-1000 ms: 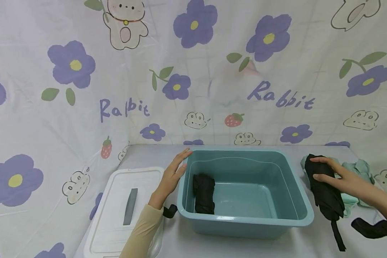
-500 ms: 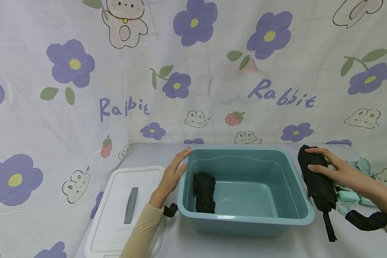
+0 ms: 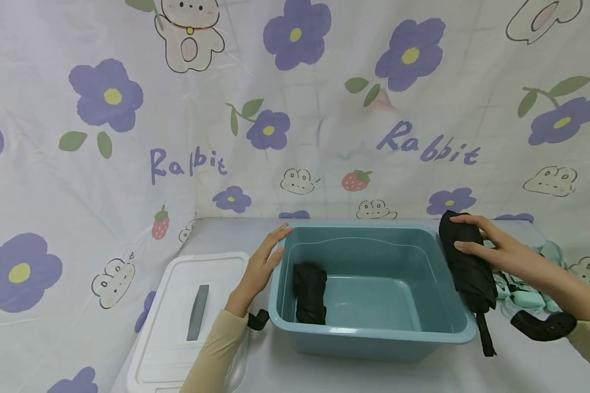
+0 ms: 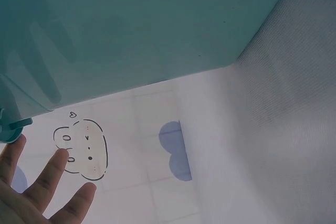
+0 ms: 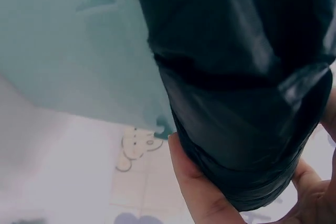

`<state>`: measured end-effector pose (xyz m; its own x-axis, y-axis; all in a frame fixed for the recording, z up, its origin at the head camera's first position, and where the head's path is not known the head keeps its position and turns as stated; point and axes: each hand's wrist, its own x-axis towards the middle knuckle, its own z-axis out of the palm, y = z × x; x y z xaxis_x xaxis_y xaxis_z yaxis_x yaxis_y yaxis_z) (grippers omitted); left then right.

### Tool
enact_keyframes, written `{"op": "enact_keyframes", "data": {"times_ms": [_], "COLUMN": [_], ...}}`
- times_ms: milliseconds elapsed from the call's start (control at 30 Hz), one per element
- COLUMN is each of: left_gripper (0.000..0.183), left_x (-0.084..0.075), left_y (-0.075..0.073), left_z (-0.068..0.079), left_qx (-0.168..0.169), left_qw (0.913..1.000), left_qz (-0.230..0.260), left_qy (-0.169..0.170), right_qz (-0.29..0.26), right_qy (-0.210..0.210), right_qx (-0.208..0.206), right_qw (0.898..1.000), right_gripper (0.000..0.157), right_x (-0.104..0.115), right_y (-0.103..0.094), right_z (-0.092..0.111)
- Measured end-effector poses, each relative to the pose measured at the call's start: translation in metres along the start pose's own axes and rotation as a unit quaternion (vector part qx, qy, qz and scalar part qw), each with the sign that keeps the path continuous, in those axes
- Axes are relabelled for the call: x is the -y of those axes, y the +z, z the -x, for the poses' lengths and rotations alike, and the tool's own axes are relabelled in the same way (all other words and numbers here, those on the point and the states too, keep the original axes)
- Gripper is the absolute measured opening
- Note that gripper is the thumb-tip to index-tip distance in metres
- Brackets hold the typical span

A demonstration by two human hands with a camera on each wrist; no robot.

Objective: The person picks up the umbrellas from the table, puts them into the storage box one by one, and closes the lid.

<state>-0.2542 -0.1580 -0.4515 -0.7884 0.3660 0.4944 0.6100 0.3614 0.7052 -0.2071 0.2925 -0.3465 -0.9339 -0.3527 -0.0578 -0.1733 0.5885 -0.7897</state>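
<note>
My right hand (image 3: 503, 251) grips a black folded umbrella (image 3: 469, 270) near its upper end, at the right rim of a blue-green plastic bin (image 3: 359, 344). A strap dangles from the umbrella's lower end. In the right wrist view, fingers and thumb wrap the umbrella (image 5: 231, 93) beside the bin's outer wall (image 5: 68, 61). My left hand (image 3: 259, 267) rests on the bin's left rim with fingers extended; the left wrist view shows its fingers (image 4: 47, 179) spread below the rim. Inside the bin, against its left side, lies a black rolled bundle (image 3: 310, 295).
A white lid (image 3: 177, 322) with a grey handle lies left of the bin. Several pale green items (image 3: 528, 297), partly hidden by the right arm, lie to the right. A patterned curtain (image 3: 324, 109) hangs behind the table (image 3: 354, 376).
My right hand has lifted the umbrella off the pale green items and carried it left to the bin's right rim. The left hand keeps its place on the left rim.
</note>
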Motion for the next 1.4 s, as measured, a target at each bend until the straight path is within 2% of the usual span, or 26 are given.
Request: {"op": "enact_keyframes", "data": {"times_ms": [300,533,833,1000,1200,1400], "left_gripper": [0.042,0.042,0.042,0.042,0.041,0.042], "left_x": [0.003,0.001,0.002,0.003,0.001,0.002], "left_y": [0.001,0.0,0.001,0.001,0.001,0.002], "left_z": [0.002,0.001,0.001,0.001,0.001,0.0], "left_qx": [-0.002,-0.004,-0.001,-0.001,-0.004,-0.004], "left_qw": [1.0,0.9999,1.0,1.0,0.9999,0.9999], "left_qz": [0.004,0.005,-0.002,0.0,0.005,0.007], "left_qy": [0.0,0.008,0.004,0.007,0.011,0.012], "right_qz": [0.017,-0.022,-0.044,-0.002,0.007,0.044], "right_qy": [-0.019,-0.01,0.0,0.002,-0.007,-0.02], "right_qx": [0.007,0.029,0.038,0.037,0.038,0.03], "right_qw": [1.0,0.999,0.998,0.999,0.999,0.998], "right_gripper": [0.055,0.056,0.059,0.06,0.059,0.057], "right_x": [0.017,0.024,0.025,0.031,0.035,0.041], "right_y": [0.009,0.017,0.03,0.034,0.04,0.042], "right_z": [-0.013,-0.021,-0.033,-0.038,-0.046,-0.05]}}
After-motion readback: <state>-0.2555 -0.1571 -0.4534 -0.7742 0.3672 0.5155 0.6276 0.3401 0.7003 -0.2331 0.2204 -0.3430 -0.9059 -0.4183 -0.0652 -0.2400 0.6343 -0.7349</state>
